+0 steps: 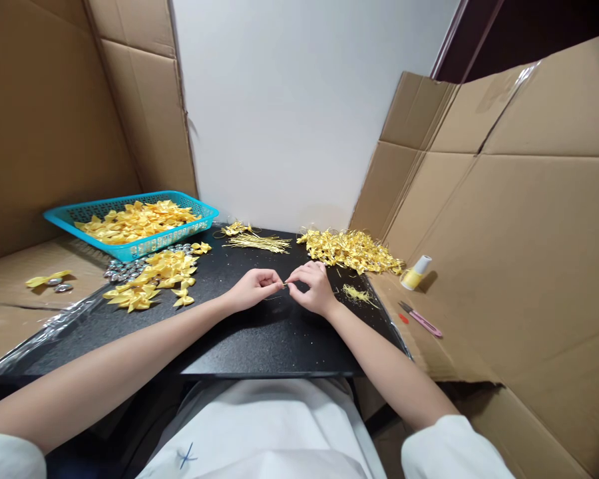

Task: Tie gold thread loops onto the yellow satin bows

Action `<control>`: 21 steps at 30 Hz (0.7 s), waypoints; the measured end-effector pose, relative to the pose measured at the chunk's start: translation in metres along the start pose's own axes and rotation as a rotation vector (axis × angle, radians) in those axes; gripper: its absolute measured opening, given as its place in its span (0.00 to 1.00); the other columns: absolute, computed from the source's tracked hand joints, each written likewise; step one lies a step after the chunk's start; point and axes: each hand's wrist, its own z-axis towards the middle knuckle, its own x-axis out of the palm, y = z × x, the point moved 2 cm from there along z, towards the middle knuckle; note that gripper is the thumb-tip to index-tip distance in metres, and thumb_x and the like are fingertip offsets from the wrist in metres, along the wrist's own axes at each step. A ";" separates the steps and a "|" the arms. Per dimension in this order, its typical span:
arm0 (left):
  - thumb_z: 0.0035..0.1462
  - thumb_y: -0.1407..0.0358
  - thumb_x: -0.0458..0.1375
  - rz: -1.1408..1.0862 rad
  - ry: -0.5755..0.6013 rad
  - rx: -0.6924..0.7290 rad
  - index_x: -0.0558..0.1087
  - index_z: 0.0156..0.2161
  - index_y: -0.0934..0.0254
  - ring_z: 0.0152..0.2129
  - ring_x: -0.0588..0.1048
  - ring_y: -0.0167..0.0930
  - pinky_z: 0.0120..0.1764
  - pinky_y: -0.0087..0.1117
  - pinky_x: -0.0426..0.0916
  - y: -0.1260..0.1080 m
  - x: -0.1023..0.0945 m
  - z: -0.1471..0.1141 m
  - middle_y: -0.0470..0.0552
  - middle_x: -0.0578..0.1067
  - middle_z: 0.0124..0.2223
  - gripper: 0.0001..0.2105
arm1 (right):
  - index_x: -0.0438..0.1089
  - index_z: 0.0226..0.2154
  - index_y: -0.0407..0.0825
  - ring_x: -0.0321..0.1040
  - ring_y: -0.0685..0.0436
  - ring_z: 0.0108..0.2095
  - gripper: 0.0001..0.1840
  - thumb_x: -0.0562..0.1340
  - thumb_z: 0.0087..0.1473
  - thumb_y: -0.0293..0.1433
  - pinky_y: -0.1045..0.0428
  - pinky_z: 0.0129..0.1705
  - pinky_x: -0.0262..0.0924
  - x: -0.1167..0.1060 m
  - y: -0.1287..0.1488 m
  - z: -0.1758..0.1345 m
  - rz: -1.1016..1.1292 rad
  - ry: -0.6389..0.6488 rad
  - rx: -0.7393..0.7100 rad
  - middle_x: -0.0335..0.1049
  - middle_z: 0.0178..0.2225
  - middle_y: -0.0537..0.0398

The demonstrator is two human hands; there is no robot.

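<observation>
Pinching a thin strand (285, 285) with left grip (255, 291) and right grip (313, 287); seemingly partway, with a finished-looking heap (352, 251) beyond right grip, loose yellow bows (168, 267) remaining leftward.

Bare left hand (254, 289): thumb and index pinched, other fingers curled. Bare right hand (313, 287): same pinch, remaining fingers bent. Fingertips (292, 277) nearly meet. Both bare forearms (144, 352) angle forward and inward, wrists (228, 304) apart.
</observation>
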 end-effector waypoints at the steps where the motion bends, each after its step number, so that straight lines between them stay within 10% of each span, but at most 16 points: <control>1: 0.51 0.55 0.59 0.000 0.005 -0.002 0.68 0.26 0.67 0.15 0.51 0.20 0.19 0.22 0.45 0.001 0.000 0.000 0.38 0.54 0.18 0.15 | 0.71 0.25 0.51 0.64 0.46 0.34 0.04 0.61 0.50 0.29 0.45 0.46 0.48 0.000 0.000 0.000 -0.006 0.002 -0.001 0.75 0.30 0.58; 21: 0.51 0.56 0.59 0.016 0.015 -0.013 0.68 0.25 0.67 0.15 0.52 0.19 0.18 0.20 0.46 0.005 -0.002 0.001 0.38 0.55 0.17 0.15 | 0.73 0.32 0.50 0.64 0.46 0.38 0.06 0.60 0.52 0.30 0.46 0.48 0.43 -0.001 -0.001 0.001 -0.021 0.105 0.007 0.76 0.36 0.55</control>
